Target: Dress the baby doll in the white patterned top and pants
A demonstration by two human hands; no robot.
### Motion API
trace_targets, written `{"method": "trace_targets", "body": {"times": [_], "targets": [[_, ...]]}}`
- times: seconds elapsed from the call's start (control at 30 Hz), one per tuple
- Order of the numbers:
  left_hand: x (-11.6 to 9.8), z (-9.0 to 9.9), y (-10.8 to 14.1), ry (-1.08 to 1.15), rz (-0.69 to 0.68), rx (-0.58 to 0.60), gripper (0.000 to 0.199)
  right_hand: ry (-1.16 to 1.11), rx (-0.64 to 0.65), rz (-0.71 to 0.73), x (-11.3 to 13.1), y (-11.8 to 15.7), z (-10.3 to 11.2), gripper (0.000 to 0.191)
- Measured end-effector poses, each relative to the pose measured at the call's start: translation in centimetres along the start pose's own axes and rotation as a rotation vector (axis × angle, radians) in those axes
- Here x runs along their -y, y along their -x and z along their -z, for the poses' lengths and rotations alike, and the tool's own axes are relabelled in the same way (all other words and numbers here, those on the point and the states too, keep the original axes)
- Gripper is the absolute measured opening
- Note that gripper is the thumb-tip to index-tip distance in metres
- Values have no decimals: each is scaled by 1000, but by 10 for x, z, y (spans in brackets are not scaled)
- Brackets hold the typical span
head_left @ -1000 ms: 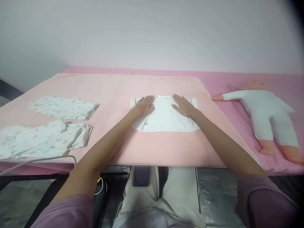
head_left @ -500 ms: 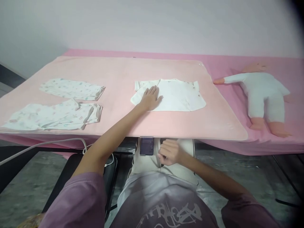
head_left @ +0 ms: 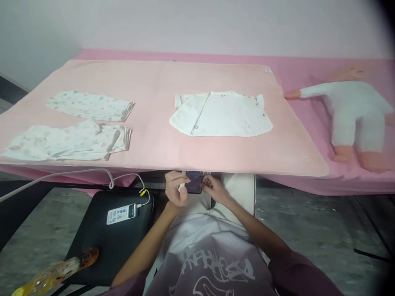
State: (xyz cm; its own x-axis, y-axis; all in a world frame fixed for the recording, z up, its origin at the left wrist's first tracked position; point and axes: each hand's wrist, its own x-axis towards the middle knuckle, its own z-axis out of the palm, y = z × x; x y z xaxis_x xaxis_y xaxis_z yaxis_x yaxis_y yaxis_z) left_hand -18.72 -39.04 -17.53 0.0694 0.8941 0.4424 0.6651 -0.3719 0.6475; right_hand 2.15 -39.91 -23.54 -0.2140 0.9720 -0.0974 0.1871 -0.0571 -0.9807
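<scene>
Both hands are at a dark phone lying on my lap, just below the table's front edge. My left hand is closed at the phone's left edge, fingers curled, with a small white patch showing between fingers and thumb. My right hand has its fingertips pressed together at the phone's right edge. Above them on the table lies a small white baby shirt, spread flat with its wrap front showing. Neither hand touches it.
On the left of the pink mat lie two folded printed baby garments, one behind the other. A doll in white lies right. A black stool carries a cabled power bank; beside it is a bottle.
My left hand has left the shirt and come down to the phone's left side. My right hand has shifted slightly to its right edge. The view has tilted downward.
</scene>
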Motion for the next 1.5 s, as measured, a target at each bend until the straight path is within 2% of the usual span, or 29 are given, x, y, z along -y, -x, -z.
{"method": "trace_targets", "body": {"times": [0.07,0.13,0.2,0.33,0.4,0.5,0.63,0.97,1.27,1.5], "targets": [[14,-2,35,129,82,-110,47,-10,-6,12,0,0,-1,37],[20,-4,54,195,129,-103,42,-4,-10,20,1,0,-2,37],[25,-6,65,214,155,-18,53,7,-10,23,2,0,-3,36],[36,-18,75,223,141,121,96,17,-4,25,3,-1,-2,35],[40,-26,77,176,125,150,113,17,-6,20,3,0,-1,35],[40,-35,75,91,114,130,121,22,-4,8,3,0,-1,35],[37,-42,72,56,88,81,116,27,7,12,3,1,1,33],[36,-49,75,18,97,54,114,21,9,7,-2,0,1,35],[35,-48,74,-10,70,66,115,12,21,10,0,-1,4,38],[37,-50,75,-12,105,62,113,8,24,14,0,-1,4,35]]}}
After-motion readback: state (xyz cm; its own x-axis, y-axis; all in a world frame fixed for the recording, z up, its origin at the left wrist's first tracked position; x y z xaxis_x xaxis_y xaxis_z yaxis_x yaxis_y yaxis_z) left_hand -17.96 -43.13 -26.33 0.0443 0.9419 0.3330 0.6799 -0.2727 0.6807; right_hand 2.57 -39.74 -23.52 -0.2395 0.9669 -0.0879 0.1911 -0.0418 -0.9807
